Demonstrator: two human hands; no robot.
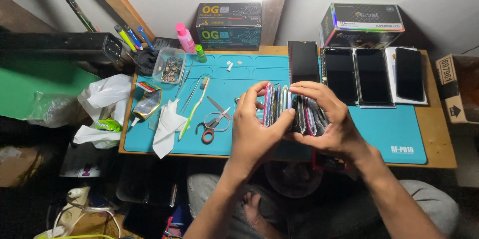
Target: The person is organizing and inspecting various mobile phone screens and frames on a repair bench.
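A small wooden workbench [439, 139] with a teal mat [379, 129] sits under a bright lamp, and nearest me both hands hold a stack of thin phone covers [292, 111] upright on edge above the mat's near edge, the pack running left to right with the cover edges pointing up. My left hand [254, 129] pinches the left end, thumb parting covers; my right hand [329, 119] curls over the right end. Farther off lie scissors [213, 121], dark phone screens [374, 75] and two boxes [229, 25] by the wall.
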